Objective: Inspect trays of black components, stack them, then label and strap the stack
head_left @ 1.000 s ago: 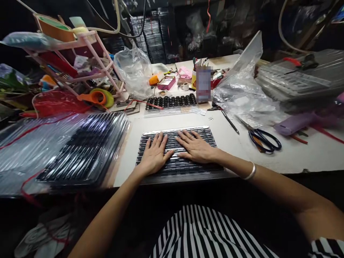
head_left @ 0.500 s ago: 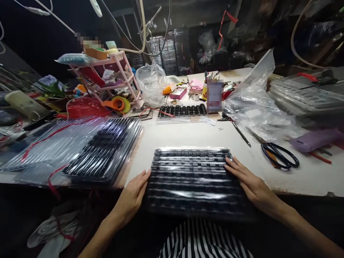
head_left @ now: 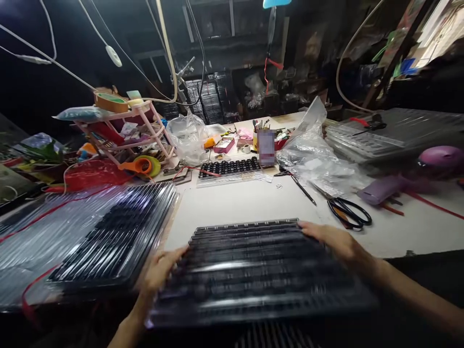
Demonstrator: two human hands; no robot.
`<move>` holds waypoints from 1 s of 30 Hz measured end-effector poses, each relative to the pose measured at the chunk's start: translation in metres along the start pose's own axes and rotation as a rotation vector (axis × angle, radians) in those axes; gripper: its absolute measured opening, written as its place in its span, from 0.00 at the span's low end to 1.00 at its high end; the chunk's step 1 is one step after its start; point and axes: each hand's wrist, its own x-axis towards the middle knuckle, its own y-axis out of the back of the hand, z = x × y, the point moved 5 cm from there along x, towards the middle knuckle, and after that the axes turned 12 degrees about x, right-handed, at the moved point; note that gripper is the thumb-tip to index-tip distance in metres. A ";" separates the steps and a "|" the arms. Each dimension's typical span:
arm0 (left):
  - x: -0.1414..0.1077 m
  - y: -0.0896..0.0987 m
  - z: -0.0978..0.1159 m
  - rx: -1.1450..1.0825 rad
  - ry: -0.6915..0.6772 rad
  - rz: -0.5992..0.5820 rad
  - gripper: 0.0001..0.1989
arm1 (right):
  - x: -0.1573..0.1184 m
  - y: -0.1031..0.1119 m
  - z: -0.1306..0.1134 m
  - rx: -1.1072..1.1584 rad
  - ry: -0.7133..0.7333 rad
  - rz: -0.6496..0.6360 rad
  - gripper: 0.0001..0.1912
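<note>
Leafy plant (head_left: 39,155): at the far left, behind the wrapped stack.
Red plastic (head_left: 90,175): crumpled, behind the same stack.
Wrapped stack (head_left: 119,227): dark ribbed trays beneath clear plastic on the left of the worktop, with a red ribbon (head_left: 54,210) across it.
Pink rack (head_left: 159,137): at the back left, loaded; an orange ring (head_left: 144,166) sits by its foot.
Left hand (head_left: 162,269): blurred; fingers lie together along the left side of the black ribbed tray, grasping it; the fingers' curl beneath is hidden.
Clear bag (head_left: 188,137): puffed up, beside the rack.
Black pieces (head_left: 232,166): in rows, at the back of the worktop.
Black ribbed tray (head_left: 246,263): between both hands, its far edge over the white worktop (head_left: 235,200), its near part blurred and over the person's lap.
Pen-like tool (head_left: 303,190): slanting, beside the crumpled plastic (head_left: 315,162).
Right hand (head_left: 335,244): fingers bent only slightly, grasping the tray's right side, fingertips at the far right corner; the underside is hidden.
Scissors (head_left: 350,213): dark-handled, just beyond the right hand.
Purple object (head_left: 380,189): blurred, right of the scissors.
Clear trays (head_left: 409,128): piled at the back right.
</note>
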 end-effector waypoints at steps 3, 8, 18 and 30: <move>0.036 0.027 -0.006 -0.005 0.212 0.171 0.20 | 0.032 0.011 0.010 0.018 -0.242 0.160 0.16; 0.080 0.016 -0.010 0.210 0.400 -0.106 0.28 | 0.071 -0.017 0.022 -0.003 -0.698 0.024 0.22; 0.049 -0.038 -0.001 0.301 0.357 -0.439 0.28 | 0.050 -0.056 0.028 -0.403 -0.714 -0.188 0.26; 0.047 -0.039 0.002 0.110 0.161 -0.442 0.27 | 0.097 -0.106 -0.005 -0.185 -0.157 -0.404 0.24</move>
